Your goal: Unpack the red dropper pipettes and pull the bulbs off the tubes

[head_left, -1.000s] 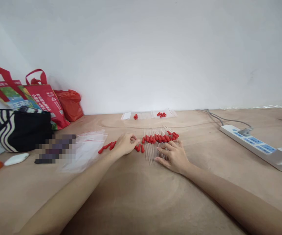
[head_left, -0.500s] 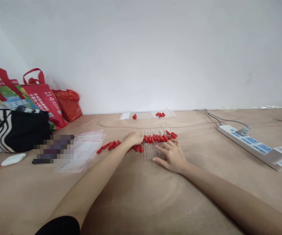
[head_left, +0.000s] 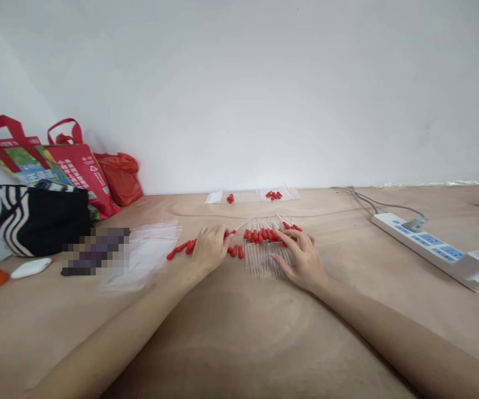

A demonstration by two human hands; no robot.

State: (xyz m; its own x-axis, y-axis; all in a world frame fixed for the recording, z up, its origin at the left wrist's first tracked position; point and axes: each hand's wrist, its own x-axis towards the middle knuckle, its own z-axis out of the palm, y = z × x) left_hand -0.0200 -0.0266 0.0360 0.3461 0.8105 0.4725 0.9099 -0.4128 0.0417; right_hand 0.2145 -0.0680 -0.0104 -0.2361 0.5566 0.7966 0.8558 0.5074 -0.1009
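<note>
A row of clear glass droppers with red rubber bulbs (head_left: 264, 246) lies on the wooden table (head_left: 239, 332). My right hand (head_left: 299, 256) rests on the right part of the row, fingers spread flat over the tubes. My left hand (head_left: 211, 245) sits just left of the row, fingers curled round one red-bulbed dropper whose tip points right. Loose red bulbs (head_left: 181, 249) lie left of that hand, and a few more loose bulbs (head_left: 236, 251) lie between my hands.
Clear zip bags (head_left: 145, 249) lie at the left, beside a blurred dark object (head_left: 96, 252), a striped black bag (head_left: 31, 219) and red shopping bags (head_left: 73, 166). More droppers and bulbs (head_left: 264, 195) lie by the wall. A white power strip (head_left: 434, 249) runs at the right.
My left hand drew back from the row's left end with one dropper in its fingers. My right hand slid up the row toward the bulbs.
</note>
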